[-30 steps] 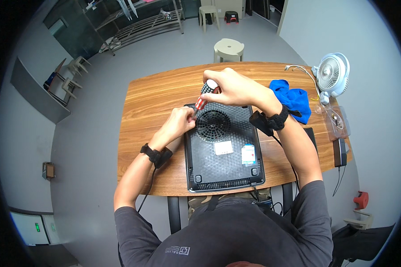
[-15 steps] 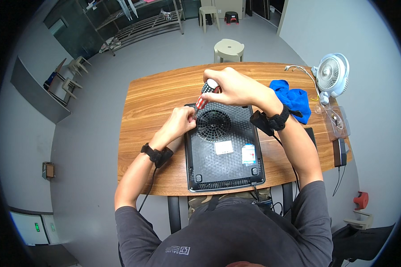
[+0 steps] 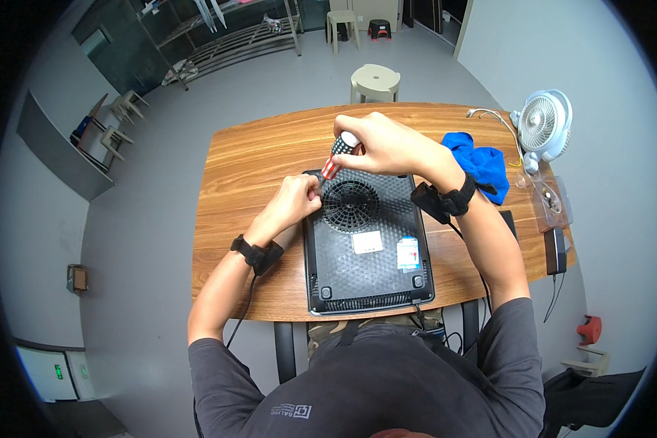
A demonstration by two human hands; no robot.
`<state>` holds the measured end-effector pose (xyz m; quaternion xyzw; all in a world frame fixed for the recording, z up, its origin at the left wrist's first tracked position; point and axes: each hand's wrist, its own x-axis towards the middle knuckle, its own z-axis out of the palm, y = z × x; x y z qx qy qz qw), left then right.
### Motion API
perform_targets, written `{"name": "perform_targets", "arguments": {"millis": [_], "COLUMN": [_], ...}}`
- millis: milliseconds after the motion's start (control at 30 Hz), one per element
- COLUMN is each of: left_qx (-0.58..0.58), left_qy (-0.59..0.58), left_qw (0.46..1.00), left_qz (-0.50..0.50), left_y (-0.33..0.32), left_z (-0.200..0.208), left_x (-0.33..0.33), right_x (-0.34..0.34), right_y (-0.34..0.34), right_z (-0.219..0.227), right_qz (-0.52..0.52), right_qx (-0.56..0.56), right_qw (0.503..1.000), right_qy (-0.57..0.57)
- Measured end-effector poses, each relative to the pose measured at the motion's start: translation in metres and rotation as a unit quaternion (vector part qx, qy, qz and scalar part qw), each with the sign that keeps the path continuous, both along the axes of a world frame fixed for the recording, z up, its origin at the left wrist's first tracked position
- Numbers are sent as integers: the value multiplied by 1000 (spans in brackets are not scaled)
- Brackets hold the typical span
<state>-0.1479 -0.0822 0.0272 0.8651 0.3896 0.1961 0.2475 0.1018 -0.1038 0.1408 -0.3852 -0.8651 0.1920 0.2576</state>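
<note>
A black induction cooker lies underside up on the wooden table, its round fan grille and corner feet showing. My right hand is wrapped round the handle of a screwdriver, which has red and white stripes and a dark part with white dots. The screwdriver tilts, its shaft pointing down at the cooker's far left corner. There, beside the grille, the fingers of my left hand are closed about the lower shaft. They hide the tip and whatever it touches.
A blue cloth lies at the table's right, with a white fan beyond it. Along the right edge are a clear plastic box and a black adapter. A cable runs from the cooker's near edge. A beige stool stands behind the table.
Both hands keep their grip and place. The screwdriver's handle has shifted or turned very slightly; the cooker lies as before.
</note>
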Motion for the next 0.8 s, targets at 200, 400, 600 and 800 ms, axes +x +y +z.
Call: {"name": "perform_targets", "arguments": {"millis": [200, 400, 600, 800], "left_qx": [5, 19, 23, 13], "left_qy": [-19, -18, -19, -21], "left_qw": [1000, 1000, 1000, 1000], "left_qz": [5, 13, 7, 11], "left_y": [1, 6, 9, 10], "left_z": [-1, -10, -12, -10], "left_x": [0, -1, -1, 1], "right_x": [-2, -1, 1, 5], "right_y": [-3, -3, -3, -4], "right_z": [5, 3, 4, 4], "right_qz": [-3, 1, 9, 22], "right_qx": [4, 9, 18, 11], "right_qw": [1000, 1000, 1000, 1000], "right_qy": [-11, -7, -14, -14]}}
